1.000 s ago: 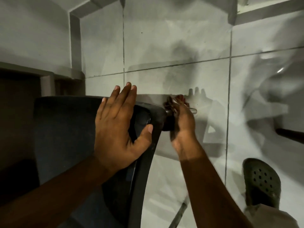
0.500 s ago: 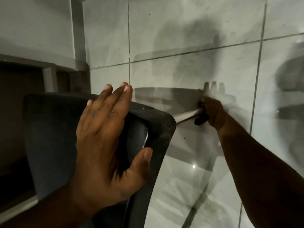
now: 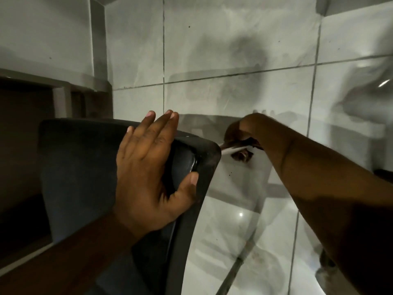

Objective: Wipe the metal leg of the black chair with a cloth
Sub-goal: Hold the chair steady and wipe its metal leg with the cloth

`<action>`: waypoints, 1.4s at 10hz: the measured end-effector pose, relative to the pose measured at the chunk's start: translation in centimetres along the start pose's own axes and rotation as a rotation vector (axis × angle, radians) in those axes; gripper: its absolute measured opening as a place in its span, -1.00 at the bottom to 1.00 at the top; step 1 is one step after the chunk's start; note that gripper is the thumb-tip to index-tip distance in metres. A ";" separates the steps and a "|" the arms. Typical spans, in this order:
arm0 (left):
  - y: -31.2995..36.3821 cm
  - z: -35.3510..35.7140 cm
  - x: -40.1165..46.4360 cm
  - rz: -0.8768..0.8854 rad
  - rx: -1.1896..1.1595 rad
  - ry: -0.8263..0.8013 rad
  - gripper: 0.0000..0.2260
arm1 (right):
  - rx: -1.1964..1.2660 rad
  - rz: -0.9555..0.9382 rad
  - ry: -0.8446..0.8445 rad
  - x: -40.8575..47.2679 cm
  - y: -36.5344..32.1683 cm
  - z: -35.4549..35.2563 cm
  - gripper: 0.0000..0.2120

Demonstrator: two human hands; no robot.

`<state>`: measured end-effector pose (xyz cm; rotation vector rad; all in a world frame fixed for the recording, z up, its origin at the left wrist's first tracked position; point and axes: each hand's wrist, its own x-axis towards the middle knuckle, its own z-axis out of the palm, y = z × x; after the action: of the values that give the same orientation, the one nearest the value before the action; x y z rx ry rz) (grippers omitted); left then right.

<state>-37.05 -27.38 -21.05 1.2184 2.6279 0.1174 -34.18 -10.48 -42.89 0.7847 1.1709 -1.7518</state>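
floor (image 3: pixel 244 50) glossy grey tile, dark grout | black chair (image 3: pixel 80 167) nr wall (image 3: pixel 42 28)

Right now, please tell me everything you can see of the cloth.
The cloth is a small, dark, crumpled rag with a brownish-red tint; its fabric is too blurred to name. It is bunched around the shiny metal leg just beyond the corner of the black chair. The right hand closes over it from above, hiding most of it. One ragged end hangs below the leg, over the tiled floor.
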 end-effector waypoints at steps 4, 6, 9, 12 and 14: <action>0.4 -0.7 -0.2 -0.027 0.030 -0.032 -0.27 | 1.054 -0.329 0.400 -9.8 0.1 9.9 -0.76; 0.4 -0.8 -0.2 -0.038 0.024 -0.040 -0.25 | 1.199 -0.346 0.480 -10.0 -0.1 10.1 -0.82; 0.1 -0.2 -1.0 -0.088 0.004 -0.005 -0.28 | 1.087 -0.407 0.489 -15.9 6.7 8.6 -0.70; -1.7 1.9 -22.4 -0.117 0.201 -0.285 -0.09 | 0.991 -0.129 0.505 -21.7 19.5 21.0 -0.75; -1.4 3.4 -26.8 -0.162 0.187 -0.235 -0.11 | 1.059 -0.046 0.441 -19.2 25.6 31.5 -0.69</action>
<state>-20.57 -48.76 -19.64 0.9964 2.5592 -0.2883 -3.95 -38.64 -25.18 1.8324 0.4132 -2.2847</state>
